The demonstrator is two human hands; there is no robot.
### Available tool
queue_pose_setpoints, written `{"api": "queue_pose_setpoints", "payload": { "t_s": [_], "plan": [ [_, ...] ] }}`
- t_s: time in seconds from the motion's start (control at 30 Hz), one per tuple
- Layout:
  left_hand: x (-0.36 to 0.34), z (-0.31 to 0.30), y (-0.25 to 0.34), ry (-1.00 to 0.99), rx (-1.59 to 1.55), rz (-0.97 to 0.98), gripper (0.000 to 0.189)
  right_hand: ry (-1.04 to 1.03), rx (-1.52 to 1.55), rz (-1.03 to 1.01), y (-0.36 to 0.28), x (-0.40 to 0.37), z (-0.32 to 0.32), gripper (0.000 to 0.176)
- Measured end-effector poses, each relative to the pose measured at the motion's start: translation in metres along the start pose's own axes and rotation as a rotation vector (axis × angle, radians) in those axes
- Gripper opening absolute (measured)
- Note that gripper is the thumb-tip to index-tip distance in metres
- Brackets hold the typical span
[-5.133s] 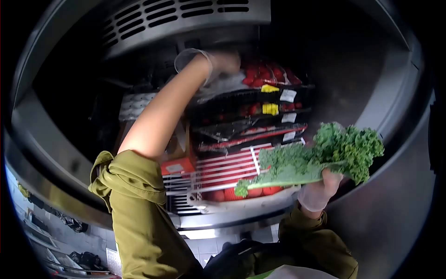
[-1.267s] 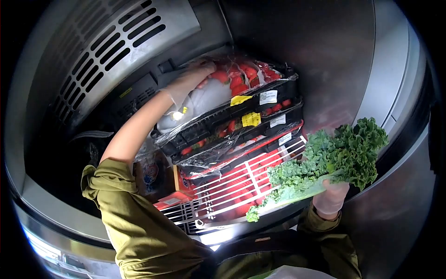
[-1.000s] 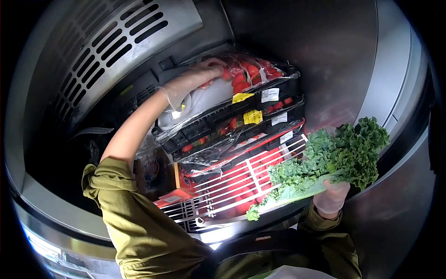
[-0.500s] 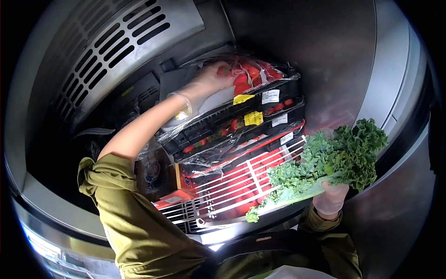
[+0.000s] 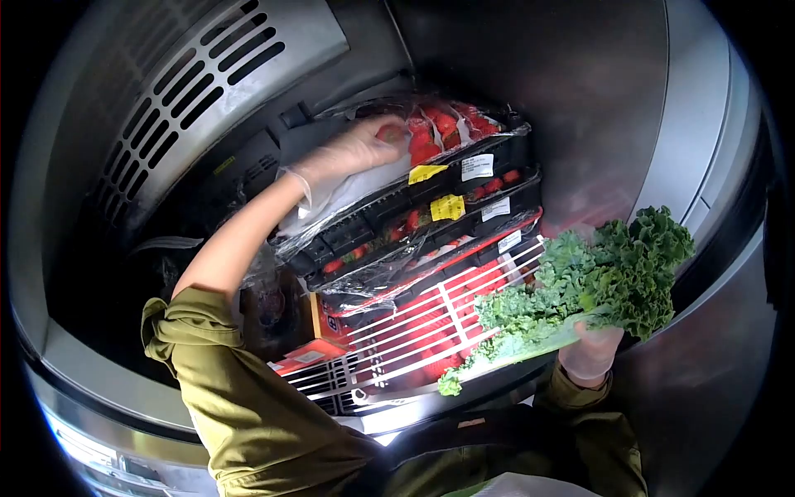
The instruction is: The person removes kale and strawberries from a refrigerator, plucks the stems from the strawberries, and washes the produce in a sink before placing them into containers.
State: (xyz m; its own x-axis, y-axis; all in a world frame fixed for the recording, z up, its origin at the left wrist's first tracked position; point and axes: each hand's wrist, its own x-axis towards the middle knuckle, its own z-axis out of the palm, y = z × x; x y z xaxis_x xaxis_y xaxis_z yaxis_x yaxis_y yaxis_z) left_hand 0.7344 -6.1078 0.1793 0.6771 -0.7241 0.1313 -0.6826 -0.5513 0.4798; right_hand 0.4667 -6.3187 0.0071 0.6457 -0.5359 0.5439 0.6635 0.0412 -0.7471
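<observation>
Pinched in the gloved fingers of my left hand (image 5: 364,149) is a strawberry (image 5: 390,132), just above the top tray. That black tray (image 5: 489,145) has torn plastic wrap, white liner and rows of strawberries (image 5: 443,124) toward its right end. My right hand (image 5: 590,352), also gloved, is closed around the pale stem of a large curly kale leaf (image 5: 613,273). The leaf lies across the right part of the wire shelf's front, its frilly end to the upper right.
More wrapped strawberry trays (image 5: 414,224) are stacked below on a white wire shelf (image 5: 447,311). Red net bags (image 5: 431,331) show under the shelf, beside an orange-red box (image 5: 310,356). A slotted metal panel (image 5: 199,74) and smooth dark refrigerator walls (image 5: 546,83) enclose the space.
My left hand has drawn back slightly to the left and down with the strawberry. My right hand and the kale have hardly moved.
</observation>
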Motion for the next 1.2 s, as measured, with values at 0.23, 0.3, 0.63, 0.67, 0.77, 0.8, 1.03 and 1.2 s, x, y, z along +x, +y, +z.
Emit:
{"api": "queue_pose_setpoints", "payload": {
  "t_s": [0.23,0.3,0.63,0.67,0.77,0.8,1.03,1.2],
  "plan": [
    [-0.003,-0.007,0.008,0.021,0.017,-0.061,0.036,-0.005,0.001,-0.003,-0.001,-0.002,0.001,0.040],
    [-0.014,-0.021,0.017,0.045,-0.189,-0.207,0.033,-0.015,0.004,-0.008,-0.003,-0.006,0.002,0.041],
    [-0.096,-0.038,0.067,0.494,-0.671,-0.293,0.026,-0.106,0.135,-0.070,-0.017,-0.018,0.031,0.044],
    [-0.110,-0.031,0.075,0.555,-0.472,-0.301,0.022,-0.118,0.141,-0.067,-0.018,-0.020,0.035,0.044],
    [-0.156,-0.015,0.094,0.673,-0.446,-0.281,0.025,-0.113,-0.061,0.011,-0.029,-0.023,0.038,0.050],
    [-0.169,-0.013,0.098,0.714,-0.413,-0.256,0.026,-0.116,-0.128,0.027,-0.031,-0.024,0.038,0.052],
    [-0.204,-0.014,0.119,0.807,-0.360,-0.164,0.039,-0.311,0.016,0.206,-0.031,-0.046,0.039,0.055],
    [-0.158,-0.014,0.091,0.667,-0.126,-0.065,0.035,-0.399,-0.443,-0.013,-0.025,-0.082,0.017,0.054]
  ]
}}
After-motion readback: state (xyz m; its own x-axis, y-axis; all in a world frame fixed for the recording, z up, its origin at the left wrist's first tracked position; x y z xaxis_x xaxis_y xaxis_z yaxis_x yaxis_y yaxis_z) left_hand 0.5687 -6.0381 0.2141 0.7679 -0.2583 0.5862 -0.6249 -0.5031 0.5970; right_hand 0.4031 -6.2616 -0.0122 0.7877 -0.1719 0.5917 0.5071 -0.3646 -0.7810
